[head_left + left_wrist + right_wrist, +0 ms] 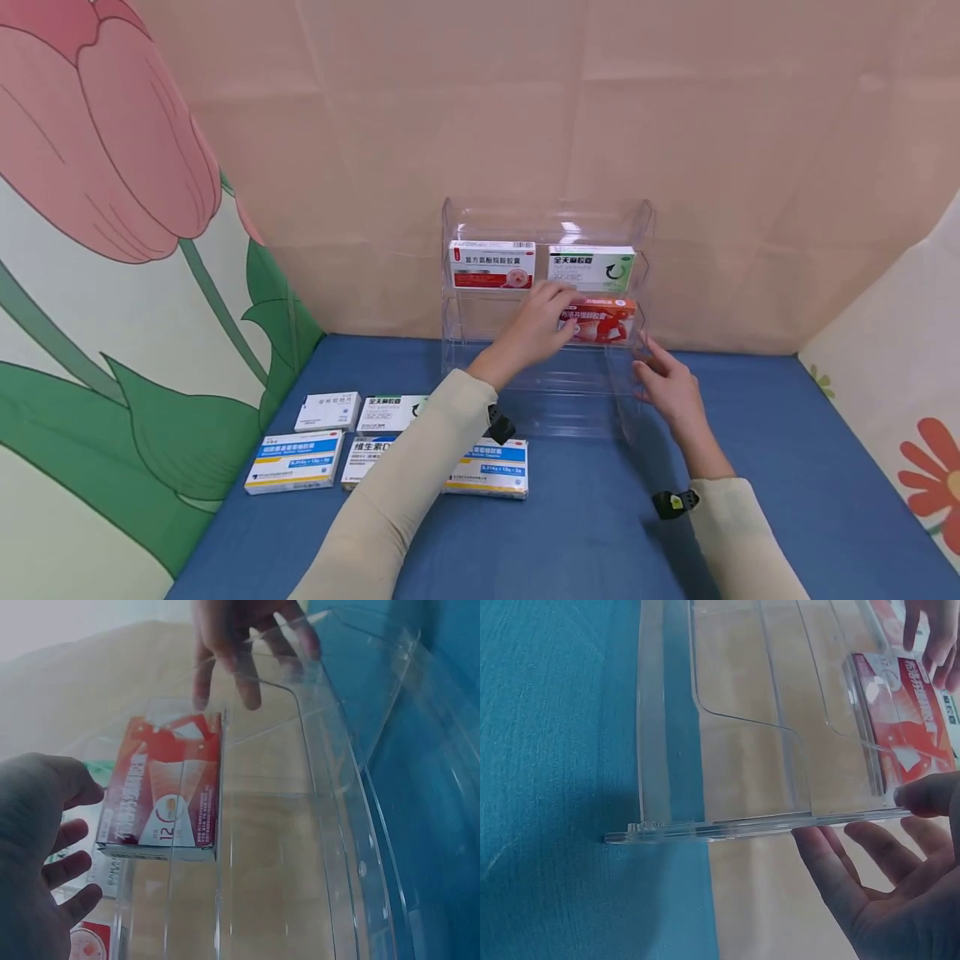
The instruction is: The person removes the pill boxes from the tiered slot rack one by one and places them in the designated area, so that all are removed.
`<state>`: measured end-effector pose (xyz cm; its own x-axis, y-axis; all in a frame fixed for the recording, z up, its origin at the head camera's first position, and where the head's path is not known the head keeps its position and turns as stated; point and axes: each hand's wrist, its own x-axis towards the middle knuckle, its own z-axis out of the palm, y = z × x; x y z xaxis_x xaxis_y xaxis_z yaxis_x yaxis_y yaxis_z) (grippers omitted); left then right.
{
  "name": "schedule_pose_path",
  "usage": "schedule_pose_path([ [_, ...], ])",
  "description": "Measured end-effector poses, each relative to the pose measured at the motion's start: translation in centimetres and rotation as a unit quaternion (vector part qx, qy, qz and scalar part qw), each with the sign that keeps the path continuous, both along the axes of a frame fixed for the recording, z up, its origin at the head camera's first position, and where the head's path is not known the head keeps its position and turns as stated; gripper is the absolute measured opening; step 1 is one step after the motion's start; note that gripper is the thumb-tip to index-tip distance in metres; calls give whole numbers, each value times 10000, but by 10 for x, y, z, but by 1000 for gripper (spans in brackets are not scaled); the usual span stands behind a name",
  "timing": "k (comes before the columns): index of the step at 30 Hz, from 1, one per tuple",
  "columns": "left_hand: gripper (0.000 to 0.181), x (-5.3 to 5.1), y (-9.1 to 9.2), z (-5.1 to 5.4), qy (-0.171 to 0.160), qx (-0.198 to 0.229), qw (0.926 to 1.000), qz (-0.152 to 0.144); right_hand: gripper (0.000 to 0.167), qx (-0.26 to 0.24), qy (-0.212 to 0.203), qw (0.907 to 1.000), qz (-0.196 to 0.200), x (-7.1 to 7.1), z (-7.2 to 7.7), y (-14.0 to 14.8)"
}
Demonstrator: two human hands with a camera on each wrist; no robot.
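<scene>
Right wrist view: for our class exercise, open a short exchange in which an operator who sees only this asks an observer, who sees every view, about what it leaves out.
Operator: I have the red ibuprofen capsule box in the clear rack. Are there other medicine boxes down on the table?
Observer: Yes. The head view shows five medicine boxes on the blue tablecloth, some partly hidden by the left sleeve.
Operator: Does any of those match one already on the rack?
Observer: Yes. A white-and-green Tianma capsule box on the table looks the same as the top-tier box above the ibuprofen one.
</scene>
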<state>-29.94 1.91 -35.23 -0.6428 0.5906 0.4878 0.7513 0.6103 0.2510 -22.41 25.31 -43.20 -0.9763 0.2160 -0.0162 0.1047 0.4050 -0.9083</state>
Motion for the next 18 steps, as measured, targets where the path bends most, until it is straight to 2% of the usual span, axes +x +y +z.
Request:
schedule_pose_path([
  [3,44,-8,4,0,-72,15,10000,-32,61,10,32,10000,-2,-1,0,1],
  [6,49,-11,7,0,-246,34,9997,-34,61,-34,68,10000,-20,0,-2,2],
  [11,55,-11,12,-2,-429,-78,9990,88,60,-13,139,9999,-47,0,-3,3],
  [18,48,-9,14,-4,-315,-378,9981,382,60,73,198,9998,24,-3,-5,4],
])
